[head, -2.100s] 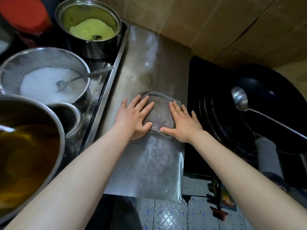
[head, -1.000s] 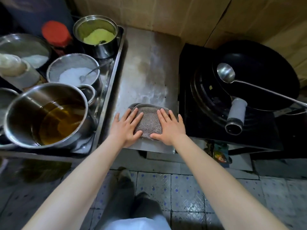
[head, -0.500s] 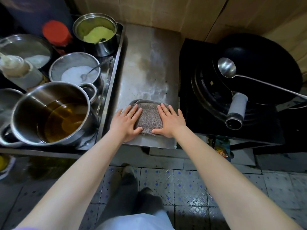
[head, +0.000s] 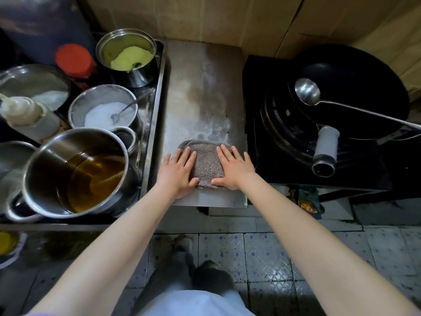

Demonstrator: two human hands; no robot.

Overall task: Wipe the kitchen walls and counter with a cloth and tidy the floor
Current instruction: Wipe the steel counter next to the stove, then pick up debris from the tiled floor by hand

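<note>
Cloth (head: 206,167), grey and folded, is lying flat on the near end of the steel counter (head: 200,92), just short of its front edge. Both hands are pressing down on it with fingers straight and slightly spread: the left hand (head: 177,173) is covering its left side, with the thumb lying along the near edge, and the right hand (head: 234,168) is covering its right side in the same way. Neither hand is curling round the fabric.

Below the arms, the tiled floor (head: 273,258) is showing, with the person's legs and shoes in the middle.

Left of the counter, a metal tray (head: 157,106) is holding several vessels: nearest, a large steel pot (head: 36,179) with amber liquid, then a smaller pot of white powder (head: 104,112) with a spoon in it, and farthest, a pot of yellow powder (head: 131,57). A squeeze bottle (head: 27,117) and a red-capped jar (head: 74,60) are standing beside them.

Right of the counter, a black wok (head: 355,87) is sitting on a dark stove (head: 284,160), and a steel ladle (head: 307,92) is resting in it. Brown panelled walls (head: 205,17) are running along the back.
</note>
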